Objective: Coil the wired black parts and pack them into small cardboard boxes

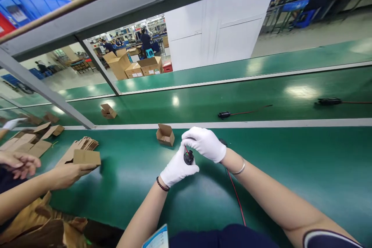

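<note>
My left hand [178, 168], in a white glove, is closed around a small round black device [188, 157], whose exact kind I cannot make out. A red wire [186, 149] rises from it to my right hand [203, 144], also gloved in white, whose fingers are pinched together on the wire. Just behind the hands, a small open cardboard box [165, 135] stands on the green bench [130, 178]. Partly hidden behind my right wrist is another black part [223, 142]. From below that wrist, a second red wire [236, 193] runs toward my body.
On the green conveyor belt [197, 102] lie a black device with a wire [224, 115], another black device [329, 101] and a small box [108, 111]. At left, a co-worker's hand [68, 175] holds a carton [86, 157] beside flattened cardboard [84, 144]. A metal post [52, 89] slants down there.
</note>
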Demonstrator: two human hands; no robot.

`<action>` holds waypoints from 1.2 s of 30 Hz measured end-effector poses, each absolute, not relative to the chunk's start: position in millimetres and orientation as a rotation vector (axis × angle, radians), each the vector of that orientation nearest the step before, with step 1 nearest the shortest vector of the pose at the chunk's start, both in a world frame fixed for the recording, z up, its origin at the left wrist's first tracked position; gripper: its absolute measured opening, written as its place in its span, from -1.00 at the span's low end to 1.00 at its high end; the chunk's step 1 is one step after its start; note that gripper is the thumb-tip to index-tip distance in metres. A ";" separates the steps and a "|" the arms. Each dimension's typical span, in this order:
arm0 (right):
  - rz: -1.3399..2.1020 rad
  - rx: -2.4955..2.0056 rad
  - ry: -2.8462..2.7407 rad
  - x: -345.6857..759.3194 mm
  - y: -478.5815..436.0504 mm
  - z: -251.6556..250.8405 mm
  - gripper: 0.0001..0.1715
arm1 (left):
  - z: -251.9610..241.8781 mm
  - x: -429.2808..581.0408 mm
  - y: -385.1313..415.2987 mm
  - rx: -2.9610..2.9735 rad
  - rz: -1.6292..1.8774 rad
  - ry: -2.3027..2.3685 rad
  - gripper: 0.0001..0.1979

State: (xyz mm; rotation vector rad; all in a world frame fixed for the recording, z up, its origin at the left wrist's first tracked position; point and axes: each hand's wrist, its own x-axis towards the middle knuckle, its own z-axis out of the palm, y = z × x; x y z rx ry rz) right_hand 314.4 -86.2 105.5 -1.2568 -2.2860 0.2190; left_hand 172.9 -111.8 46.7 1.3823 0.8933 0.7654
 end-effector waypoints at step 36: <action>0.372 -1.433 -2.019 292.9 -109.0 64.7 -0.71 | 23.1 187.5 -108.8 1.425 1.125 1.527 -0.15</action>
